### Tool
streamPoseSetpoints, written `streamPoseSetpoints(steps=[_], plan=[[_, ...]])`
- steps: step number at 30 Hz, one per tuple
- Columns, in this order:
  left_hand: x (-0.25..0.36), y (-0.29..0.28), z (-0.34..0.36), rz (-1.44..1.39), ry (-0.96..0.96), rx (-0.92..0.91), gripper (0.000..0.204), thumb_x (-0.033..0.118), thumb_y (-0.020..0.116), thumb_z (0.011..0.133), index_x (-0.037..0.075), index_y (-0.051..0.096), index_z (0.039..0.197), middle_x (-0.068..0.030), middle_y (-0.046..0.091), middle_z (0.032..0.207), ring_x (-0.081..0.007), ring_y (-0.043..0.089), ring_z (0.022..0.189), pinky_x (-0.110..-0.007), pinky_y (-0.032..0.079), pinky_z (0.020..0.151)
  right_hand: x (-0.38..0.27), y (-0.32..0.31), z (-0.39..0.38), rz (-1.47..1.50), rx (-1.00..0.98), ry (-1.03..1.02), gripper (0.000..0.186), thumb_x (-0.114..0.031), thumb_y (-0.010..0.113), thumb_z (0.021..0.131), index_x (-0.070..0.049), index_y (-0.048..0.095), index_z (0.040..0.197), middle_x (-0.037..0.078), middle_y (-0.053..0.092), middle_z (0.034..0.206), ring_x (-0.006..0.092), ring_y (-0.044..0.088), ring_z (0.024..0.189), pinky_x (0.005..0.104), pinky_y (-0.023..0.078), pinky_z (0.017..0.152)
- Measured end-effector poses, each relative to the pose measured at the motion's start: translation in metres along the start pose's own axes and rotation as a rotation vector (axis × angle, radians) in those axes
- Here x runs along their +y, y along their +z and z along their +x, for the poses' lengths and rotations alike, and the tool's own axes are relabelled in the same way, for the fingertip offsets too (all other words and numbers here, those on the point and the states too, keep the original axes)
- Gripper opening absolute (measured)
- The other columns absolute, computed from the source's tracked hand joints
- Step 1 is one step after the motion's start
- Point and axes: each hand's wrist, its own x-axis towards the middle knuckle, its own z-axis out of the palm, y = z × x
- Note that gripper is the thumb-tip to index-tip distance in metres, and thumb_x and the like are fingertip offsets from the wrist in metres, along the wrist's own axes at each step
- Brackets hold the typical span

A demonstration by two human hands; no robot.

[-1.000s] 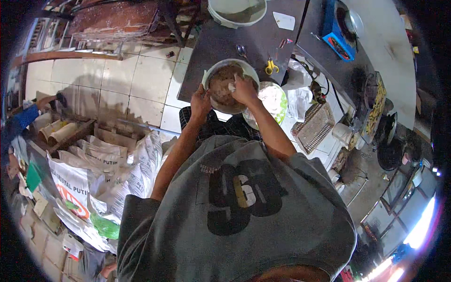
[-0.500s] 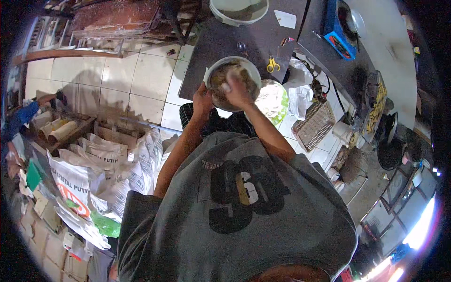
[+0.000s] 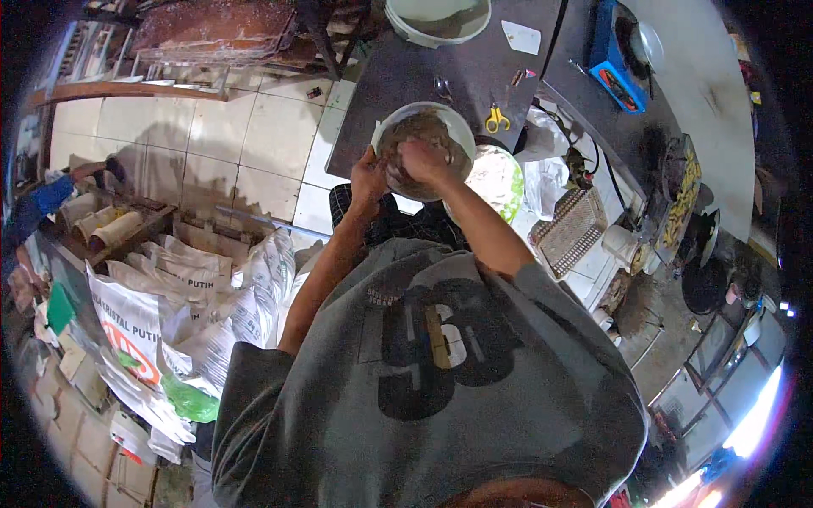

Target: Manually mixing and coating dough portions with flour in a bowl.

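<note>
A round white bowl (image 3: 462,135) sits tilted toward me at the near edge of the dark table, above my lap. Brown, paste-like mixture (image 3: 423,127) lines its inside. With the fingers curled over the rim, my left hand (image 3: 367,178) grips the bowl's left side. My right hand (image 3: 422,161) is down in the mixture, fingers bent inward; the fingertips are hidden, and I cannot make out what they hold. Yellow-handled scissors (image 3: 497,119) lie on the table to the right of the bowl. Below them stands a brightly lit, green-edged round container (image 3: 514,184) with white contents.
A large white tub (image 3: 436,34) and a white card (image 3: 521,37) are on the table (image 3: 364,102). Farther right are a blue stove (image 3: 616,80) and a perforated crate (image 3: 569,233). White sacks (image 3: 207,326) fill the left. Another person's arm (image 3: 51,199) shows at far left.
My right hand has moved slightly left and down within the bowl, and its motion blur has lessened. My left hand keeps its hold. The whole view has shifted slightly.
</note>
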Motion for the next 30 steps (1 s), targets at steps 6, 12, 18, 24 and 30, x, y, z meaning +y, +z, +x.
streamPoseSetpoints(steps=[6, 12, 18, 24, 30], plan=[[0.001, -0.001, -0.003, 0.004, -0.002, 0.054, 0.033, 0.009, 0.047, 0.083, -0.001, 0.046, 0.114, -0.0056, 0.058, 0.091, -0.0106, 0.052, 0.077, -0.024, 0.043, 0.065, 0.016, -0.033, -0.025, -0.025, -0.123, -0.145, 0.035, -0.021, 0.055, 0.072, -0.003, 0.053, 0.101, 0.022, 0.053, 0.1, 0.0345, 0.049, 0.099, 0.0434, 0.039, 0.083], [-0.011, -0.003, 0.002, 0.111, 0.116, 0.026, 0.031, 0.012, 0.048, 0.083, -0.003, 0.048, 0.11, -0.0082, 0.06, 0.083, -0.0146, 0.054, 0.071, -0.028, 0.044, 0.062, -0.035, 0.001, -0.022, 0.746, 0.084, 0.631, 0.052, -0.022, 0.049, 0.08, -0.006, 0.028, 0.125, 0.015, 0.039, 0.123, 0.0297, 0.037, 0.113, 0.0492, 0.033, 0.089], [-0.027, -0.011, 0.02, 0.502, 0.26, 0.1, 0.031, 0.017, 0.051, 0.08, -0.004, 0.051, 0.103, -0.012, 0.061, 0.076, -0.0218, 0.058, 0.067, -0.034, 0.044, 0.06, 0.013, -0.004, -0.007, 1.754, 0.248, 0.629, 0.032, -0.024, 0.053, 0.078, -0.004, 0.051, 0.104, 0.011, 0.054, 0.102, 0.0291, 0.053, 0.09, 0.0399, 0.045, 0.075], [0.003, 0.014, 0.015, 0.544, 0.275, -0.028, 0.036, 0.018, 0.051, 0.078, -0.003, 0.05, 0.107, -0.0176, 0.061, 0.08, -0.0322, 0.059, 0.072, -0.037, 0.044, 0.062, 0.05, 0.085, -0.007, -0.066, 0.331, -0.052, 0.042, -0.022, 0.048, 0.074, -0.006, 0.046, 0.112, 0.021, 0.052, 0.104, 0.034, 0.051, 0.094, 0.0396, 0.042, 0.08], [-0.072, -0.026, 0.048, 0.543, 0.34, 0.119, 0.042, 0.022, 0.049, 0.079, -0.001, 0.046, 0.114, -0.0213, 0.056, 0.088, -0.0368, 0.053, 0.082, -0.04, 0.042, 0.072, 0.013, -0.048, -0.021, 0.241, -0.138, -0.179, 0.026, -0.023, 0.047, 0.075, -0.01, 0.056, 0.097, 0.014, 0.059, 0.091, 0.033, 0.055, 0.088, 0.0409, 0.044, 0.074]])
